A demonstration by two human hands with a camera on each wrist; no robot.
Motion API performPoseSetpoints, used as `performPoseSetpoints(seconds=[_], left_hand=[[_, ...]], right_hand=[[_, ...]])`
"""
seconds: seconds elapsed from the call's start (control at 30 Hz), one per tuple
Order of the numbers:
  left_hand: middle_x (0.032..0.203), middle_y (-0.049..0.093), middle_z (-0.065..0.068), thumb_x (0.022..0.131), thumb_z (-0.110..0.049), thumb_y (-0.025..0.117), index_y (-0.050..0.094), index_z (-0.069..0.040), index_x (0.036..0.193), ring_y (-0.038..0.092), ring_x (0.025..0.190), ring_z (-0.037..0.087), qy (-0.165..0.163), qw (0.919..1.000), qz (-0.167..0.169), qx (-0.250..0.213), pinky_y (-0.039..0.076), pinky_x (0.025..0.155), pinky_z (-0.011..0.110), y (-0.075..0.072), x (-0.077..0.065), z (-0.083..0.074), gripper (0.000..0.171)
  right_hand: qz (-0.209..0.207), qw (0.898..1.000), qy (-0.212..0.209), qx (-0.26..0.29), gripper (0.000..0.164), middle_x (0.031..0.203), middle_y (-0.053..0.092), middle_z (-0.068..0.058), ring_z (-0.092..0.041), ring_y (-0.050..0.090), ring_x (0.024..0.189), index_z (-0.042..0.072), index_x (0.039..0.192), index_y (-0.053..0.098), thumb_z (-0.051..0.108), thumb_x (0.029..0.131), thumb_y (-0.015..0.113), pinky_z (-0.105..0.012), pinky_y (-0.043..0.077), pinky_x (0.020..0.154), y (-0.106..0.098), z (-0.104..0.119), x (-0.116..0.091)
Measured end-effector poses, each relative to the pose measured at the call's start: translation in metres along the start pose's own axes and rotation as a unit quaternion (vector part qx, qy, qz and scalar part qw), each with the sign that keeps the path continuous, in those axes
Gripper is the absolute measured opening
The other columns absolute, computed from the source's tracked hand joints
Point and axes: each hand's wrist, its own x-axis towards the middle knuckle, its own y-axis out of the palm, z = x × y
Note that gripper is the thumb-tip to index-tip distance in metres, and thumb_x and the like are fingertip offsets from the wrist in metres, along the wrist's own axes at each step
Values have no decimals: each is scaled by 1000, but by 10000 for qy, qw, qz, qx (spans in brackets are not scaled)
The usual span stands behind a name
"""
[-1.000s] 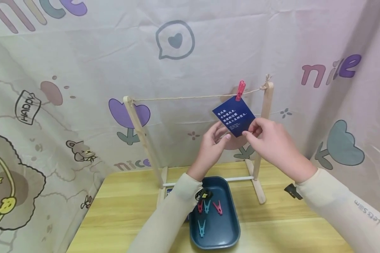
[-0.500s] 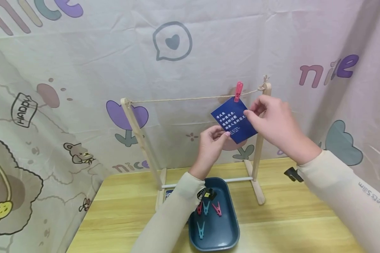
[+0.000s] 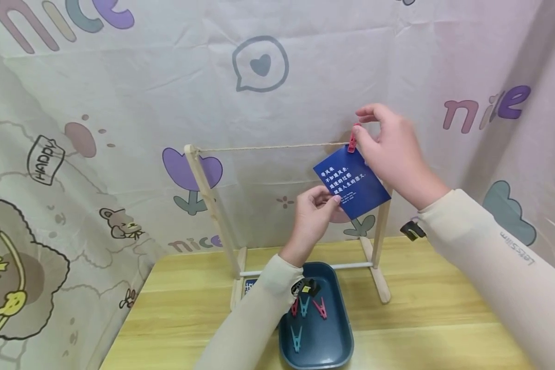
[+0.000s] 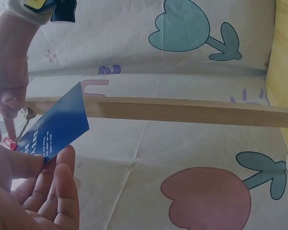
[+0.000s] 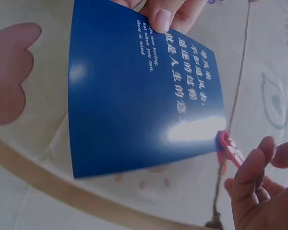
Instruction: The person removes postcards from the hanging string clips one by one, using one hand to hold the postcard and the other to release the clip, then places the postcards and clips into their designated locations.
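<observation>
A dark blue card (image 3: 355, 180) with white printed writing hangs tilted, its top corner in a red clothespin (image 3: 352, 140) on the string (image 3: 268, 148). My left hand (image 3: 312, 213) pinches the card's lower left edge between thumb and fingers. This grip also shows in the left wrist view, with the card (image 4: 62, 122) seen at a slant. My right hand (image 3: 393, 144) is at the clothespin, thumb beside it and the other fingers raised apart. In the right wrist view, the right hand's fingers (image 5: 252, 184) are around the clothespin's (image 5: 232, 148) handle end, not visibly squeezing it.
The string spans a wooden frame with a left post (image 3: 210, 205) and a right post (image 3: 380, 231). In front stands a dark blue tray (image 3: 324, 349) holding several red and teal clothespins. Another printed card (image 3: 248, 285) lies partly behind my left forearm. A patterned curtain (image 3: 277, 113) hangs behind.
My right hand has let go of the card's lower corner, slid up its right edge and risen to the clothespin. My left hand still pinches the card, which has swung slightly.
</observation>
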Motion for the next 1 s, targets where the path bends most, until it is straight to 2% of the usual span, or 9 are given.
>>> performPoseSetpoints(seconds=[0.13,0.33,0.47,0.57,0.7,0.8,0.9,1.0], left_hand=[[97,81,18,101,-1,74,77,3,109,73,71,11,9,10000,37,43,62,61,24,0,-1,1,10],[98,81,20,102,-2,73,77,3,110,73,71,11,0,9999,63,82,60,60,21,0,-1,1,10],[97,81,18,102,-2,73,77,2,109,73,71,10,38,9999,67,79,60,60,22,-1,-1,2,9],[94,81,17,102,-2,73,77,2,108,75,71,16,66,9999,68,58,60,59,23,-1,-1,3,9],[93,81,16,102,-2,73,77,1,108,78,79,42,72,10000,65,0,57,56,23,-1,0,5,8],[95,81,16,102,-2,73,77,2,109,76,88,54,45,9999,85,-53,56,55,22,-1,0,5,8],[96,81,18,102,-1,73,76,3,109,75,89,56,-8,10000,81,-57,57,56,25,-1,0,4,9],[96,81,20,102,-1,73,76,4,109,77,87,53,-26,10000,73,1,60,57,31,0,0,4,9]], right_hand=[[408,9984,376,90,47,151,66,-13,-23,66,53,13,156,56,32,114,52,-25,53,48,3,-3,3],[563,9964,570,262,47,153,64,-15,-30,69,53,12,159,54,30,116,46,-28,52,45,6,-7,5],[497,9965,550,390,45,149,67,-16,-29,68,51,10,157,56,28,116,47,-28,51,43,10,-9,7],[384,9970,524,423,42,144,70,-15,-25,67,49,10,154,59,26,116,50,-27,51,43,14,-10,8],[207,9953,624,713,38,138,74,-13,-18,63,46,8,147,65,24,114,56,-25,51,44,16,-11,9],[49,9905,783,1131,34,133,77,-14,-14,59,48,6,141,69,22,112,61,-22,49,43,18,-12,9],[-101,9840,884,1544,32,130,78,-15,-10,66,64,5,137,71,20,109,66,-20,48,43,18,-13,9],[-252,9779,889,1874,31,127,79,-16,-9,71,77,3,134,73,18,107,70,-19,46,42,18,-14,9]])
